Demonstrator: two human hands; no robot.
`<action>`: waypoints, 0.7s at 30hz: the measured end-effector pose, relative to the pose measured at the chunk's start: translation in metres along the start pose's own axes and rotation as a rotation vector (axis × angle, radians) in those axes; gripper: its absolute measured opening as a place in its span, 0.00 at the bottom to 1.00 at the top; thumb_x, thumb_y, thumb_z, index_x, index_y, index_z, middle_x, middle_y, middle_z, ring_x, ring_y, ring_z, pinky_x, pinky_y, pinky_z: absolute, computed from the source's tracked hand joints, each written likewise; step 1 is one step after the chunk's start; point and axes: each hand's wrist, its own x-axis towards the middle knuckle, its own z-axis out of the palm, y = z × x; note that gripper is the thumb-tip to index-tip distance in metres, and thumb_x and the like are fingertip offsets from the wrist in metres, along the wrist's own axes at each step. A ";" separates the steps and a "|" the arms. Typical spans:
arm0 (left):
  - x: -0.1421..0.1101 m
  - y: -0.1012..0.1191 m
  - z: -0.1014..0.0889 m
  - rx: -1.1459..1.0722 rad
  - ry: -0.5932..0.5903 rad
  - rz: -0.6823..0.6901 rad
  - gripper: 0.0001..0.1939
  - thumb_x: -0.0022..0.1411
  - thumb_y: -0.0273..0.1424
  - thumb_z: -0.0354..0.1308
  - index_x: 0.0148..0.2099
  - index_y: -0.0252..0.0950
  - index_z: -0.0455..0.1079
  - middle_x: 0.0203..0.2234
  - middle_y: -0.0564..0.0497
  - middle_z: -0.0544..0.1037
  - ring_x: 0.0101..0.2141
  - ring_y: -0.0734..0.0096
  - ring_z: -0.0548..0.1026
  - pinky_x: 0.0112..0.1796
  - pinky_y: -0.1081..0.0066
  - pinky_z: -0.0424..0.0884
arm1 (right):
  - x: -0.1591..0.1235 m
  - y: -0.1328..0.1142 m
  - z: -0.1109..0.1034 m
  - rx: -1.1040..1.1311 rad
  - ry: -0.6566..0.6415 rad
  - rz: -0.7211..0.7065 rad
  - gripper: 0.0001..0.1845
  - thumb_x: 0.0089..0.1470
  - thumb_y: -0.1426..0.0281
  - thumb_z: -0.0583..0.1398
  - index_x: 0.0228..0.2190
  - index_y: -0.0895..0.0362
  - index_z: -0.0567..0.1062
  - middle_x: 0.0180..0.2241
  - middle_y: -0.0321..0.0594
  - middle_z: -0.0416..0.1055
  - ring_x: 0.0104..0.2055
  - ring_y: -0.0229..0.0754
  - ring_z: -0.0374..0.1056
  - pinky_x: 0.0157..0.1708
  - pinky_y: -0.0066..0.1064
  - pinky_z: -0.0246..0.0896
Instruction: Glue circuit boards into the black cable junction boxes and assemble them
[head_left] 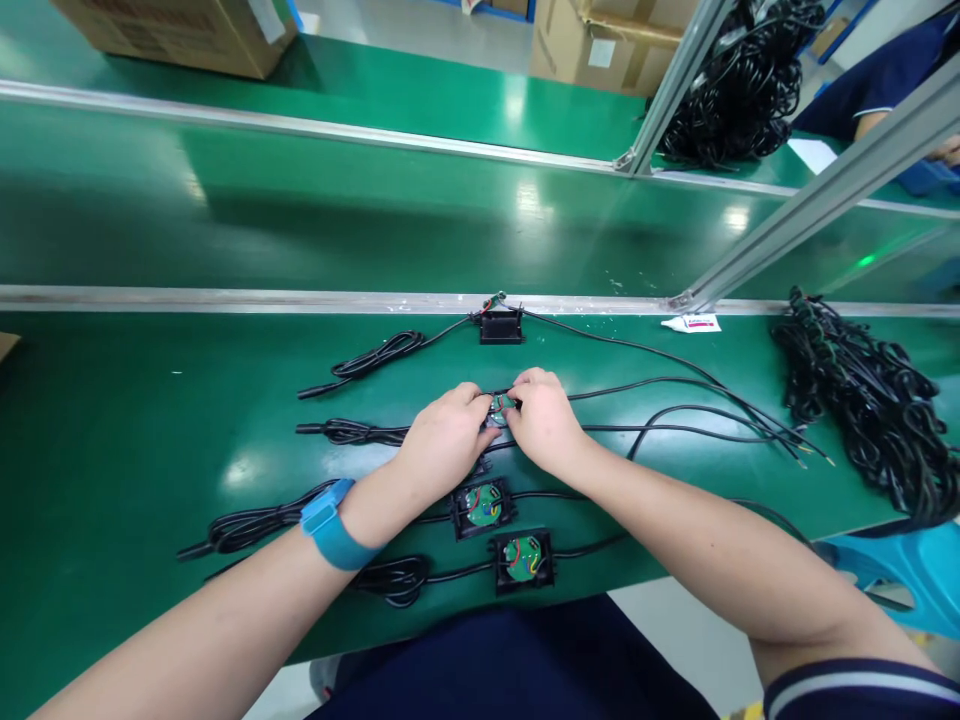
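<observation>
Hands: my left hand (pixel 442 437) and right hand (pixel 545 420) pinch the little board (pixel 500 408) together.
Feel: light, breaks easily; I hold its edges.
Place: above the open box (pixel 482 506).

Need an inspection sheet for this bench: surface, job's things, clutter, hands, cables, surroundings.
Surface: green bench, glossy, metal rail at back.
Job's things: small board pinched between both hands; two open boxes with green boards nearer the person; closed box by the rail.
Clutter: white tube by the rail.
Hands: left hand, blue wrist strap; right hand; both on the board.
Cables: black leads run from each box; cable heap at right.
Surroundings: cartons beyond, another person's sleeve top right.
</observation>
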 end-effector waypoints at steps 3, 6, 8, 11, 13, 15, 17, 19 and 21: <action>0.000 0.004 0.000 0.012 -0.026 -0.020 0.10 0.64 0.31 0.57 0.47 0.34 0.72 0.43 0.42 0.73 0.42 0.59 0.75 0.44 0.62 0.74 | -0.004 -0.003 0.001 -0.037 0.023 -0.004 0.10 0.58 0.73 0.59 0.35 0.63 0.80 0.43 0.51 0.70 0.47 0.48 0.63 0.52 0.37 0.58; 0.001 0.006 -0.001 0.017 -0.046 -0.030 0.11 0.65 0.31 0.56 0.47 0.34 0.72 0.44 0.43 0.72 0.42 0.59 0.75 0.43 0.63 0.74 | -0.004 -0.003 0.002 -0.009 0.023 0.014 0.09 0.57 0.74 0.59 0.31 0.62 0.80 0.43 0.50 0.69 0.47 0.48 0.62 0.50 0.37 0.59; 0.001 0.006 0.000 0.000 -0.046 -0.033 0.12 0.65 0.31 0.57 0.49 0.34 0.72 0.45 0.43 0.71 0.42 0.60 0.75 0.43 0.63 0.74 | -0.003 -0.002 0.003 0.039 0.032 0.022 0.08 0.55 0.76 0.60 0.30 0.61 0.80 0.43 0.48 0.69 0.47 0.47 0.62 0.50 0.37 0.59; 0.001 0.004 0.002 -0.041 -0.021 -0.026 0.13 0.64 0.31 0.57 0.51 0.34 0.71 0.45 0.43 0.71 0.41 0.61 0.74 0.43 0.63 0.74 | -0.001 0.002 0.004 0.099 0.049 0.000 0.07 0.53 0.77 0.60 0.29 0.60 0.80 0.43 0.46 0.70 0.47 0.46 0.62 0.50 0.36 0.60; 0.000 0.003 0.004 -0.058 -0.001 -0.015 0.13 0.64 0.30 0.57 0.50 0.35 0.71 0.44 0.44 0.71 0.41 0.61 0.74 0.43 0.64 0.74 | -0.001 0.003 0.005 0.109 0.054 -0.016 0.07 0.53 0.77 0.60 0.29 0.59 0.80 0.42 0.45 0.70 0.46 0.46 0.61 0.49 0.36 0.60; 0.000 0.003 0.005 -0.058 0.005 -0.008 0.11 0.64 0.30 0.57 0.48 0.35 0.71 0.44 0.44 0.71 0.41 0.61 0.74 0.43 0.64 0.74 | -0.002 0.004 0.006 0.093 0.057 -0.027 0.08 0.54 0.76 0.60 0.29 0.59 0.80 0.42 0.45 0.70 0.46 0.47 0.61 0.49 0.37 0.60; -0.001 0.003 0.004 -0.047 0.002 -0.008 0.10 0.64 0.29 0.58 0.47 0.34 0.71 0.43 0.44 0.71 0.41 0.61 0.74 0.44 0.63 0.74 | -0.002 0.004 0.008 0.066 0.063 -0.043 0.09 0.56 0.75 0.59 0.29 0.58 0.80 0.43 0.46 0.70 0.46 0.47 0.62 0.49 0.37 0.60; -0.001 0.004 0.003 -0.038 -0.007 -0.011 0.09 0.64 0.30 0.58 0.46 0.34 0.70 0.43 0.43 0.72 0.41 0.60 0.74 0.44 0.63 0.74 | 0.000 0.005 0.009 0.045 0.068 -0.060 0.10 0.57 0.74 0.58 0.29 0.58 0.79 0.44 0.47 0.71 0.47 0.48 0.62 0.49 0.37 0.60; 0.000 0.005 0.001 -0.032 -0.020 -0.019 0.09 0.64 0.31 0.59 0.45 0.34 0.70 0.42 0.44 0.72 0.41 0.60 0.74 0.43 0.63 0.74 | 0.005 0.007 0.011 0.038 0.064 -0.077 0.07 0.56 0.75 0.59 0.30 0.59 0.79 0.44 0.48 0.71 0.47 0.48 0.63 0.49 0.37 0.60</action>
